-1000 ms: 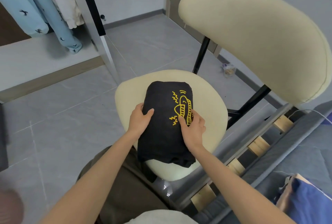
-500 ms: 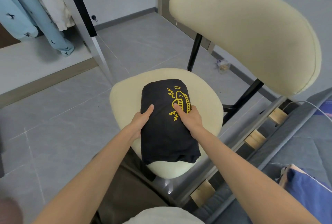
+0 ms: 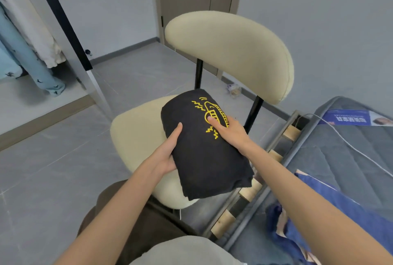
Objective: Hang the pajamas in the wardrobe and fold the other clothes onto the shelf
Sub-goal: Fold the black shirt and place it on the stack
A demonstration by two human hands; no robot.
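From the head camera, the folded black shirt [image 3: 204,158] with its yellow print [image 3: 213,115] is held between both hands over the cream chair seat [image 3: 136,132]. Its right side overhangs the seat edge toward the bed [image 3: 340,154]. It looks raised a little off the cushion, though whether it is fully clear cannot be told. The left hand [image 3: 168,154] grips the bundle's left edge: the thumb lies flat on top and the fingers are tucked beneath, out of sight. The right hand [image 3: 230,131] clasps the opposite edge, with the thumb resting on the print and the fingers wrapped round the far side, mostly hidden. The step in hand looks like carrying this finished fold to the shelf. The wardrobe [image 3: 70,30] stands well off to the left, with the light-blue pajamas [image 3: 32,69] already hanging above a pale lower board [image 3: 27,103]. To do it well, the fingers should stay spread under the bundle so the weight rests on them and is not pinched at the edges. The near end, where the loose layers stack, seems the part most likely to droop and open, so it is best kept level or tipped slightly up. The thumbs need only light pressure, because squeezing would crease the print face. At the shelf, the rounded far fold should land first, and the hands should then slide out sideways rather than drag backward. Another blue garment [image 3: 319,211] lies on the bed, probably awaiting its turn.
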